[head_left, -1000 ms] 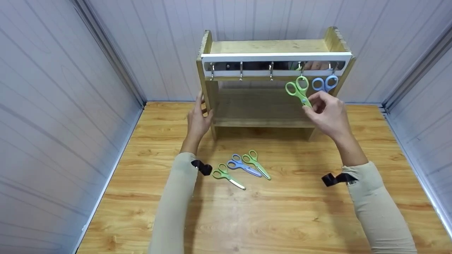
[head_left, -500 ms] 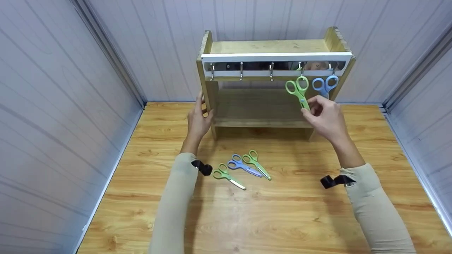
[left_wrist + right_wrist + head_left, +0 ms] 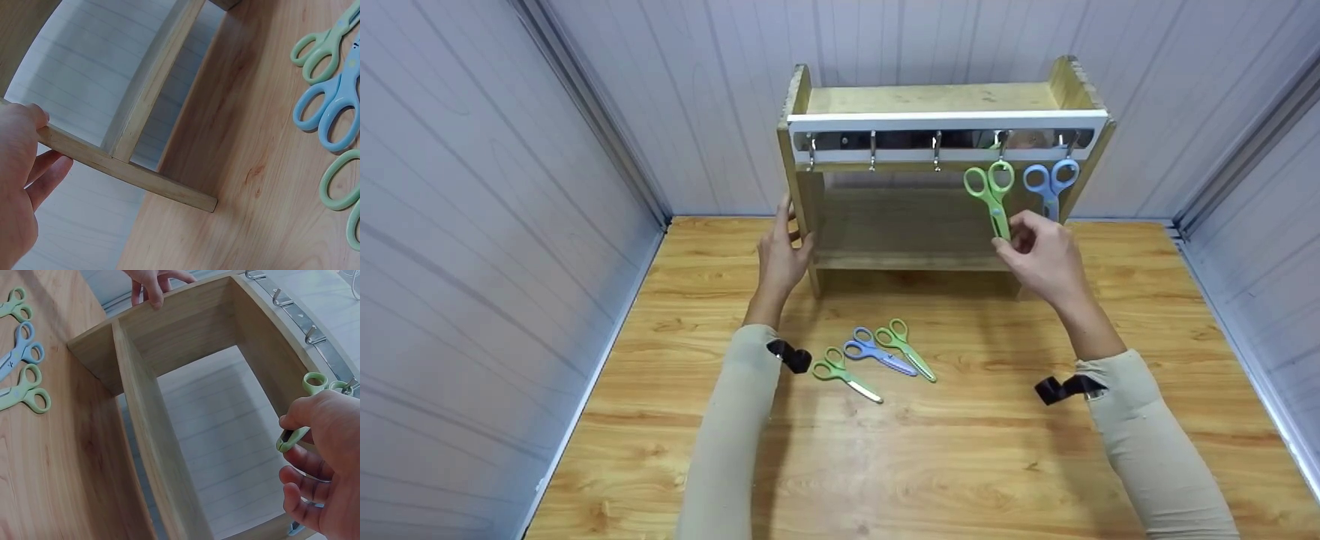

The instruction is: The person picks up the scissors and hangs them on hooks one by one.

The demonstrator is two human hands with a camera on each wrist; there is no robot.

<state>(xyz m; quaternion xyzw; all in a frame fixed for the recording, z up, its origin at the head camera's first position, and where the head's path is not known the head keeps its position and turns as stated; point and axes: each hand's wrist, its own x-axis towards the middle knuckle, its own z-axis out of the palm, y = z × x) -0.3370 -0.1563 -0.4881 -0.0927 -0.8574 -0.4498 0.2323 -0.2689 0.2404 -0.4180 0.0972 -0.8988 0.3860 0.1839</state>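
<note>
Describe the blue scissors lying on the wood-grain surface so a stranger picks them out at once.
Find the wooden shelf, then look down at the wood-grain surface in front of it. In the middle of the group of three lying there are the blue scissors. Their colour sets them apart from the left green scissors and right green scissors flanking them.

Wood-grain surface (image 3: 945, 472) is bearing a wooden rack (image 3: 911, 225), standing toward the back | left green scissors (image 3: 840, 373) are lying in front of it | blue scissors (image 3: 883, 355) are lying in the middle | right green scissors (image 3: 905, 349) are lying close beside these
</note>
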